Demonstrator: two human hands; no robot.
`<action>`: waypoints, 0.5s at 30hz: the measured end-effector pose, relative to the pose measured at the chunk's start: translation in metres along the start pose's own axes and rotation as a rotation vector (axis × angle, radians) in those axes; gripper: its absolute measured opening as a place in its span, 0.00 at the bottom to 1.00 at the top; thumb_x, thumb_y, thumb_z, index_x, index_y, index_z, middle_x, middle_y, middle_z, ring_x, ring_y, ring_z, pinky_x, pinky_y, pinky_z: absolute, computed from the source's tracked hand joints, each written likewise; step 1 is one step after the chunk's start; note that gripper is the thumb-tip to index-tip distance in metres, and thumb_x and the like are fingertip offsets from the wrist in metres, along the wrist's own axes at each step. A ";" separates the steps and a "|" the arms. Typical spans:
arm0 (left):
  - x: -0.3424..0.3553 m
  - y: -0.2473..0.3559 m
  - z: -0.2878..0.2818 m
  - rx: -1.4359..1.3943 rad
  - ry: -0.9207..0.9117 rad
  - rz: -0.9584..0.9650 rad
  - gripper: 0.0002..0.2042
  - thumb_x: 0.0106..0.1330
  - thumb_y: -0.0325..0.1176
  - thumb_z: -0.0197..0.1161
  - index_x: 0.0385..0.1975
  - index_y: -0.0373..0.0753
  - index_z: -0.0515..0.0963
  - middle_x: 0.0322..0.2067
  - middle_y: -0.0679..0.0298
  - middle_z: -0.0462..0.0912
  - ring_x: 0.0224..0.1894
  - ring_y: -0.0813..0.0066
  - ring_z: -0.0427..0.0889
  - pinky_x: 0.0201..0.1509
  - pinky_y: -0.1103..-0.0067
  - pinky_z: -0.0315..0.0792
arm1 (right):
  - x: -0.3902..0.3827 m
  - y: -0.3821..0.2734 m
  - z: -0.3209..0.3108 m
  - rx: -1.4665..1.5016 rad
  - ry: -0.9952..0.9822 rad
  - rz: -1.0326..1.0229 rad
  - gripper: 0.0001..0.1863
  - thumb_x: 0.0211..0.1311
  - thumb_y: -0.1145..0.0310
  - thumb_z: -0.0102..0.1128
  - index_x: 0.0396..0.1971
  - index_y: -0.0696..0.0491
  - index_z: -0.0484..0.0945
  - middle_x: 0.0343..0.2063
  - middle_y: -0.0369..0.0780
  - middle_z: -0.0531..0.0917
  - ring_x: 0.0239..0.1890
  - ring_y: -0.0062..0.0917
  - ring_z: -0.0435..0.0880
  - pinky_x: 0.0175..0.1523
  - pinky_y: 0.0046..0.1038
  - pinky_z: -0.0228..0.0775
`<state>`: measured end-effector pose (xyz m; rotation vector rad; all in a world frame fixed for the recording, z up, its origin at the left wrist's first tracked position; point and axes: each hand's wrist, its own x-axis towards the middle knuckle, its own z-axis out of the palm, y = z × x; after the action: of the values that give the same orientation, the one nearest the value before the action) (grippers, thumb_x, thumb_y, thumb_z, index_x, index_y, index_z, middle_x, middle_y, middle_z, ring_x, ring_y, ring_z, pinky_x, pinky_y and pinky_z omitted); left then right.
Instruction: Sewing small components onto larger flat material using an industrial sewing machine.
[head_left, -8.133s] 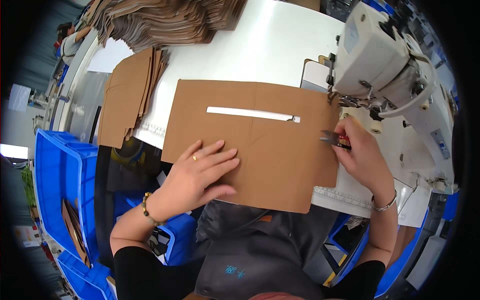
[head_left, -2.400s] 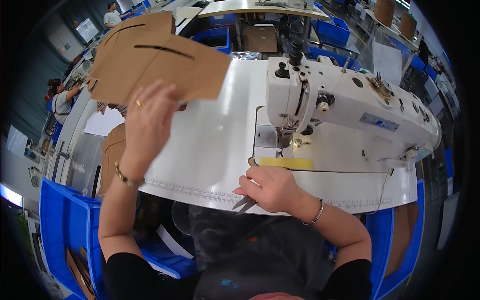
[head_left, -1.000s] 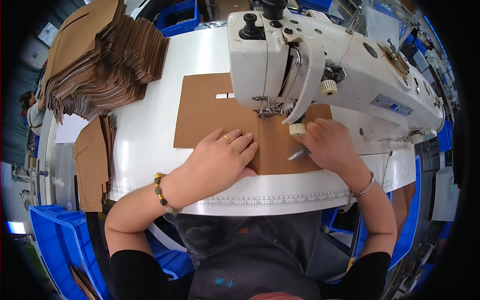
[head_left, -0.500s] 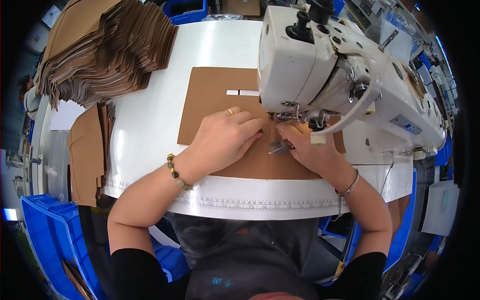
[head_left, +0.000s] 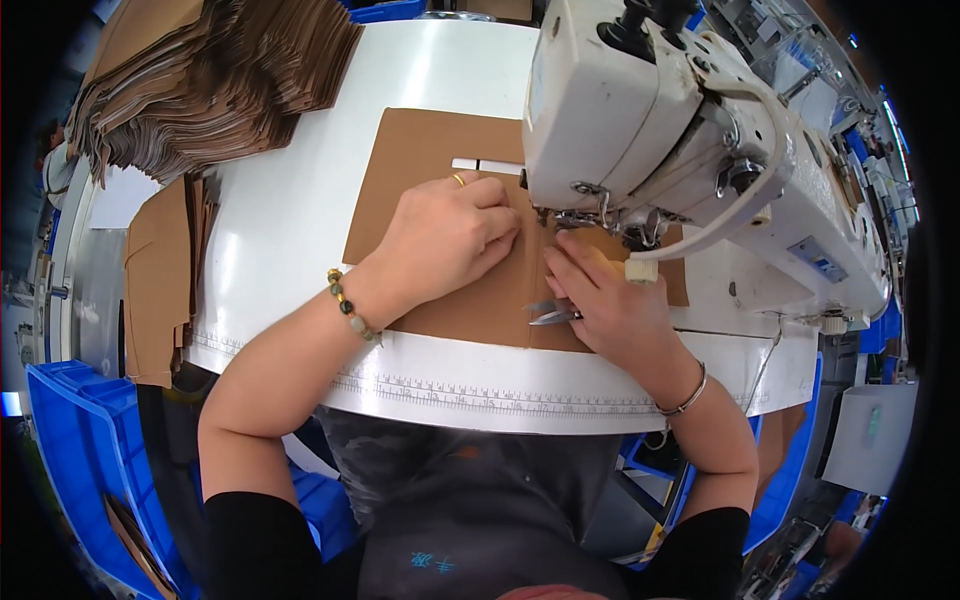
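Now both hands are down on the brown fabric panel, which lies flat on the white table with its right part running under the head of the white sewing machine. Her left hand rests palm-down on the panel, fingers curled together and knuckles up, pressing the piece rather than gripping it; a gold ring shows on one finger and a beaded bracelet sits at the wrist. Her right hand lies just beside it, nearer the needle, fingers stretched forward onto the panel, and tucked against the palm is a small pair of metal snips, blades poking out to the left. I cannot tell how tightly that hand grips them, since the handles are hidden under the fingers.

The needle and presser foot are hard to make out in the shadow beneath the machine head. A pale slit in the panel is partly covered by the left hand. Off to the left, a tall stack of brown pieces is cut off by the top edge, and a blue bin sits below the table.
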<state>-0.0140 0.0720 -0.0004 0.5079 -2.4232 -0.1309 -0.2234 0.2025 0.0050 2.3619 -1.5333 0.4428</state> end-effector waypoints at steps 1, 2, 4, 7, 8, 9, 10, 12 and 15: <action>-0.001 -0.002 -0.001 -0.002 0.001 -0.003 0.02 0.57 0.32 0.69 0.28 0.45 0.86 0.30 0.70 0.80 0.35 0.69 0.81 0.35 0.72 0.78 | 0.001 -0.002 0.000 -0.011 -0.031 0.017 0.16 0.60 0.65 0.69 0.49 0.47 0.84 0.49 0.31 0.86 0.28 0.22 0.86 0.26 0.27 0.76; -0.001 -0.003 -0.001 -0.002 0.004 -0.025 0.02 0.57 0.32 0.69 0.29 0.45 0.86 0.31 0.70 0.80 0.35 0.69 0.81 0.36 0.72 0.78 | 0.001 -0.002 0.000 -0.021 -0.061 0.034 0.17 0.62 0.64 0.69 0.51 0.47 0.84 0.53 0.32 0.85 0.29 0.22 0.87 0.27 0.27 0.77; -0.002 -0.005 -0.002 -0.004 0.009 -0.049 0.03 0.57 0.33 0.70 0.29 0.45 0.86 0.31 0.70 0.81 0.35 0.69 0.81 0.36 0.72 0.78 | 0.000 -0.004 0.002 -0.016 -0.084 0.046 0.17 0.62 0.64 0.69 0.51 0.46 0.84 0.54 0.32 0.85 0.30 0.23 0.88 0.28 0.27 0.78; 0.000 -0.002 -0.009 0.025 -0.017 -0.066 0.03 0.58 0.32 0.69 0.30 0.44 0.86 0.31 0.69 0.81 0.36 0.68 0.81 0.38 0.71 0.78 | 0.002 -0.003 0.000 0.008 -0.065 0.025 0.16 0.63 0.66 0.66 0.49 0.51 0.85 0.52 0.37 0.87 0.28 0.24 0.87 0.26 0.27 0.76; 0.001 0.002 -0.014 0.074 -0.106 -0.128 0.06 0.57 0.30 0.69 0.34 0.42 0.86 0.36 0.67 0.83 0.41 0.67 0.82 0.43 0.72 0.79 | 0.003 -0.002 -0.001 0.028 -0.023 -0.008 0.15 0.62 0.67 0.64 0.47 0.55 0.86 0.50 0.43 0.88 0.25 0.26 0.86 0.23 0.26 0.73; 0.001 0.005 -0.017 0.121 -0.195 -0.187 0.09 0.56 0.28 0.70 0.37 0.41 0.87 0.42 0.65 0.86 0.47 0.66 0.83 0.48 0.72 0.79 | 0.003 -0.002 -0.001 0.025 -0.025 -0.007 0.15 0.62 0.67 0.64 0.47 0.55 0.86 0.50 0.43 0.88 0.25 0.26 0.86 0.23 0.26 0.73; -0.001 0.007 -0.017 0.118 -0.193 -0.186 0.09 0.56 0.28 0.70 0.37 0.41 0.87 0.42 0.65 0.86 0.47 0.66 0.83 0.48 0.72 0.79 | 0.003 -0.003 -0.002 0.018 -0.036 -0.004 0.15 0.62 0.68 0.64 0.47 0.55 0.86 0.50 0.42 0.88 0.26 0.26 0.87 0.24 0.26 0.74; -0.007 0.012 -0.019 0.133 -0.202 -0.126 0.14 0.57 0.27 0.69 0.44 0.38 0.84 0.48 0.63 0.84 0.53 0.63 0.81 0.56 0.71 0.76 | 0.002 -0.002 -0.002 0.010 -0.047 -0.001 0.15 0.62 0.68 0.64 0.47 0.55 0.86 0.50 0.42 0.88 0.27 0.26 0.88 0.24 0.25 0.74; -0.010 0.025 -0.021 0.038 -0.188 0.016 0.19 0.57 0.29 0.70 0.50 0.36 0.80 0.54 0.62 0.82 0.57 0.61 0.80 0.61 0.70 0.74 | 0.003 -0.001 -0.002 0.005 -0.042 -0.019 0.15 0.62 0.68 0.64 0.48 0.54 0.86 0.50 0.42 0.88 0.30 0.25 0.89 0.25 0.25 0.75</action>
<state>-0.0022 0.0997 0.0157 0.5126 -2.6168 -0.1312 -0.2219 0.2014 0.0075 2.4023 -1.5285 0.3953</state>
